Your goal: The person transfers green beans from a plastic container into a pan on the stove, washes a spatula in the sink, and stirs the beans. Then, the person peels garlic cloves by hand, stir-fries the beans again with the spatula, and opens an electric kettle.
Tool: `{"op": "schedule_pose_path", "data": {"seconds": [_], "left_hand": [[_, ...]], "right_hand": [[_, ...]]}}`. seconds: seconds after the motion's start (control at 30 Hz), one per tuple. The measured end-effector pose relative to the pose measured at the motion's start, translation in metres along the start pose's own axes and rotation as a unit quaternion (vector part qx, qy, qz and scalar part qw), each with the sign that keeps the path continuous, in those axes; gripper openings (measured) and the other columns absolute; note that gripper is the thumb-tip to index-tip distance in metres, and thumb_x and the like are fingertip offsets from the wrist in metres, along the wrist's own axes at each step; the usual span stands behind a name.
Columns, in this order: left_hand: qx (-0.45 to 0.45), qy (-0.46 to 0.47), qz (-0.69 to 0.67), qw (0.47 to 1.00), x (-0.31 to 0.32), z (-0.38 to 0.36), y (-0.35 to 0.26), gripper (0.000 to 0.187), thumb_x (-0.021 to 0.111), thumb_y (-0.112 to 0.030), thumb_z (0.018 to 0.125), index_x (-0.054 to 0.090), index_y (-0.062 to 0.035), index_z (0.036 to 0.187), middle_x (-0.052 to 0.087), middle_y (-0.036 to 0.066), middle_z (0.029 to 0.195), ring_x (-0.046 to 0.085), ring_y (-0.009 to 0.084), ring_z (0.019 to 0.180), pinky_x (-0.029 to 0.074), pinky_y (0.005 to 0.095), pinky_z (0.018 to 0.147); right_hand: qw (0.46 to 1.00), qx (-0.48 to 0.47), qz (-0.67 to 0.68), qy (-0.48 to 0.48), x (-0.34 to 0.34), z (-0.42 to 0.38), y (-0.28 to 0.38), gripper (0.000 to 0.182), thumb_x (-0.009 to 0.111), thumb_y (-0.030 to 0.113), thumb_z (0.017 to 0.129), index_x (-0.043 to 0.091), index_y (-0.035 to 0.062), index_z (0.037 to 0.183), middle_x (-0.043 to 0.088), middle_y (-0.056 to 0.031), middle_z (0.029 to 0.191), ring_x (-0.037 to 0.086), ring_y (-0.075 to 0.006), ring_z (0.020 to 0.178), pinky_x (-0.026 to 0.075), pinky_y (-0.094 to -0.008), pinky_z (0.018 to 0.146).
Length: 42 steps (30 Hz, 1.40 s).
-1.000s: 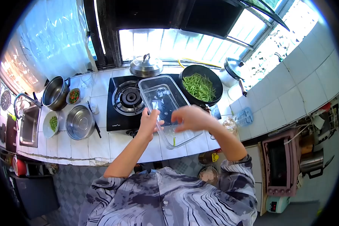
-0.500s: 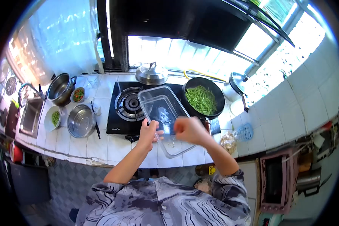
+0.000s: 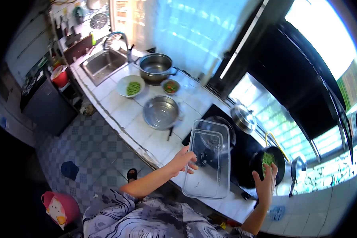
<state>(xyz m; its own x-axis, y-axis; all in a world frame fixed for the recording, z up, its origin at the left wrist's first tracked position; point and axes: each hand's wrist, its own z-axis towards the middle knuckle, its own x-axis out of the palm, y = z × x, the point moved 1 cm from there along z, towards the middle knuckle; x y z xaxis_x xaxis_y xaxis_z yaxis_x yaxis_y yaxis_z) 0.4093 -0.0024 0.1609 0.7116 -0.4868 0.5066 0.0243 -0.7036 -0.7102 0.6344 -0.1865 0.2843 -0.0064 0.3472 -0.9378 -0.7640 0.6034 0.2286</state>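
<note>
My left hand (image 3: 183, 160) grips the near long edge of an empty clear plastic container (image 3: 208, 158), holding it above the front of the black gas stove (image 3: 242, 148). My right hand (image 3: 267, 182) is raised over the black pan (image 3: 265, 166) of cut green beans, fingers spread, holding nothing that I can see. A steel pot lid (image 3: 243, 117) lies behind the stove.
On the white tiled counter (image 3: 119, 111) sit an empty steel bowl (image 3: 161, 112), a white bowl of green pieces (image 3: 131, 86), a small bowl of chopped red and green (image 3: 170, 86) and a steel pot (image 3: 155, 67). A sink (image 3: 103, 63) lies beyond. A pink bucket (image 3: 59, 208) stands on the floor.
My right hand let go of the container and moved to the pan of beans. My left hand alone now holds the container. My head turned left, bringing the sink and floor into view.
</note>
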Motion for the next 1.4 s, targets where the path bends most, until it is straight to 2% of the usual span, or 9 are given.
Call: {"op": "schedule_pose_path", "data": {"seconds": [0.03, 0.1, 0.3, 0.57, 0.97, 1.1, 1.17, 1.2, 1.4], "left_hand": [[0.012, -0.002, 0.012, 1.000, -0.022, -0.008, -0.012, 0.037, 0.049, -0.025, 0.077, 0.035, -0.0084, 0.107, 0.046, 0.012, 0.095, 0.058, 0.0256, 0.071, 0.050, 0.0350, 0.054], [0.025, -0.014, 0.008, 1.000, -0.073, -0.025, -0.036, 0.038, 0.049, -0.025, 0.077, 0.035, -0.0081, 0.108, 0.046, 0.012, 0.095, 0.058, 0.0253, 0.070, 0.050, 0.0343, 0.053], [0.037, -0.070, -0.025, 0.997, -0.252, -0.084, -0.096, 0.037, 0.051, -0.025, 0.079, 0.036, -0.0092, 0.109, 0.048, 0.011, 0.092, 0.059, 0.0249, 0.068, 0.050, 0.0338, 0.051], [0.055, -0.230, 0.068, 0.969, -0.461, -0.149, -0.210, 0.042, 0.052, -0.032, 0.077, 0.038, -0.0096, 0.110, 0.049, 0.014, 0.092, 0.059, 0.0256, 0.063, 0.050, 0.0359, 0.049], [0.123, -0.388, 0.184, 0.894, -0.678, -0.055, -0.441, 0.047, 0.056, -0.032, 0.070, 0.046, -0.0015, 0.105, 0.052, 0.011, 0.079, 0.054, 0.0197, 0.054, 0.049, 0.0328, 0.044], [0.087, -0.406, 0.422, 0.806, -0.724, -0.004, -0.515, 0.065, 0.055, -0.039, 0.069, 0.040, 0.0015, 0.117, 0.056, 0.018, 0.095, 0.059, 0.0271, 0.076, 0.050, 0.0345, 0.055], [0.098, -0.457, 0.631, 0.619, -0.743, 0.021, -0.533, 0.078, 0.057, -0.042, 0.066, 0.030, 0.0011, 0.126, 0.054, 0.023, 0.100, 0.056, 0.0325, 0.089, 0.047, 0.0394, 0.069], [0.091, -0.456, 0.649, 0.602, -0.729, 0.022, -0.544, 0.086, 0.059, -0.040, 0.065, 0.022, 0.0008, 0.131, 0.053, 0.024, 0.100, 0.054, 0.0353, 0.091, 0.044, 0.0419, 0.077], [0.198, -0.370, 0.823, 0.383, -0.763, 0.073, -0.578, 0.090, 0.066, -0.036, 0.061, 0.024, 0.0035, 0.130, 0.047, 0.015, 0.088, 0.050, 0.0259, 0.080, 0.049, 0.0324, 0.063]], "right_hand": [[0.999, 0.014, 0.026, 0.030, 0.004, -0.002, 0.025, 0.046, 0.065, 0.023, 0.073, 0.049, 0.0023, 0.110, 0.038, -0.0186, 0.123, 0.046, -0.0362, 0.105, 0.040, -0.0404, 0.085], [0.997, -0.012, 0.074, 0.031, 0.023, -0.004, 0.075, 0.042, 0.065, 0.019, 0.072, 0.051, 0.0038, 0.109, 0.038, -0.0133, 0.123, 0.053, -0.0227, 0.086, 0.046, -0.0322, 0.072], [0.973, -0.128, 0.172, 0.084, 0.119, -0.007, 0.257, 0.035, 0.067, 0.017, 0.070, 0.054, 0.0022, 0.098, 0.054, -0.0103, 0.091, 0.056, -0.0208, 0.069, 0.045, -0.0312, 0.062], [0.931, -0.206, 0.132, 0.272, 0.225, 0.009, 0.458, 0.043, 0.061, 0.037, 0.073, 0.054, 0.0037, 0.100, 0.055, -0.0145, 0.096, 0.054, -0.0307, 0.086, 0.043, -0.0380, 0.074], [0.908, -0.267, 0.179, 0.268, 0.391, 0.118, 0.692, 0.044, 0.060, 0.038, 0.075, 0.055, 0.0019, 0.100, 0.057, -0.0175, 0.094, 0.055, -0.0325, 0.088, 0.044, -0.0388, 0.076], [0.898, -0.217, 0.179, 0.339, 0.403, 0.141, 0.793, 0.042, 0.057, 0.037, 0.077, 0.053, 0.0018, 0.099, 0.056, -0.0187, 0.096, 0.054, -0.0344, 0.089, 0.043, -0.0410, 0.076], [0.892, -0.228, 0.186, 0.343, 0.422, 0.153, 0.824, 0.041, 0.058, 0.037, 0.077, 0.053, 0.0020, 0.098, 0.056, -0.0183, 0.095, 0.054, -0.0341, 0.089, 0.043, -0.0411, 0.076], [0.883, -0.254, 0.193, 0.345, 0.432, 0.155, 0.831, 0.039, 0.058, 0.036, 0.077, 0.053, 0.0023, 0.096, 0.056, -0.0179, 0.095, 0.054, -0.0338, 0.089, 0.044, -0.0412, 0.076], [0.926, -0.166, 0.132, 0.311, 0.448, 0.168, 0.843, 0.038, 0.061, 0.035, 0.075, 0.052, 0.0022, 0.092, 0.056, -0.0171, 0.092, 0.055, -0.0320, 0.088, 0.045, -0.0406, 0.073]]}}
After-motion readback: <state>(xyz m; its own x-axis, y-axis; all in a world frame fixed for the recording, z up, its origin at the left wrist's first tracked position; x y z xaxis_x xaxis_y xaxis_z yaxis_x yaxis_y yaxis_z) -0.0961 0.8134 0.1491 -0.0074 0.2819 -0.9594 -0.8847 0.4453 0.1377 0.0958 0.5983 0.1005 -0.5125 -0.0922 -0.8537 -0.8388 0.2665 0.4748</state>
